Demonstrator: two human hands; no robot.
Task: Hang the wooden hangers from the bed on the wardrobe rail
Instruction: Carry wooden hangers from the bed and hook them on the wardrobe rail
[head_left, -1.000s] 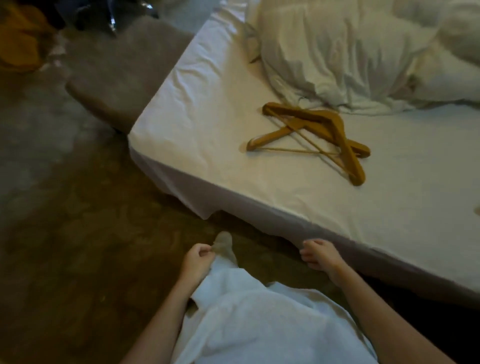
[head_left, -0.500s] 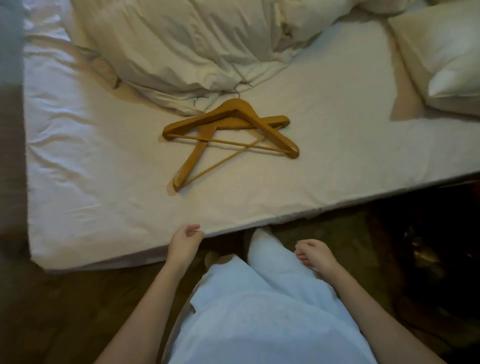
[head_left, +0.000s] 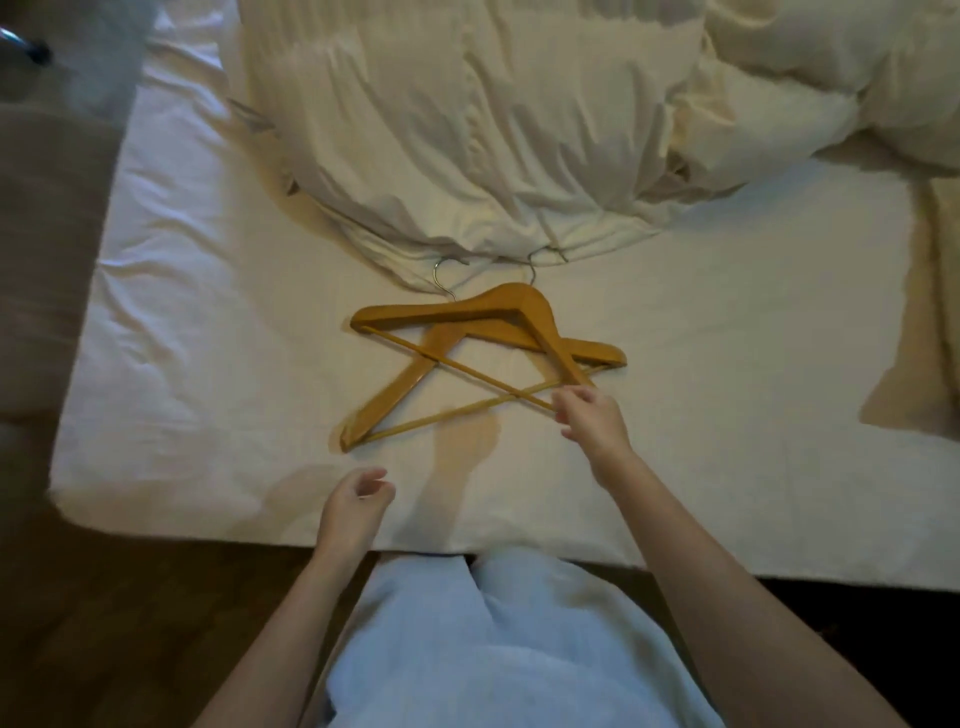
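Right hand (head_left: 589, 418) grip on crossed hangers (head_left: 483, 353) unclear, hooks under duvet (head_left: 493, 130), left hand (head_left: 353, 506) half-curled, empty

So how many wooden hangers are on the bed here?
2. The top hanger lies mid-bed below the duvet; the lower hanger lies crossed beneath it. More could be hidden under the duvet.

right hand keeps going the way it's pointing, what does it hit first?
The right hand points up-left, fingertips at the right end of the top hanger, by its crossbar. It would likely meet that hanger first; whether it already touches is unclear. The lower hanger lies beneath.
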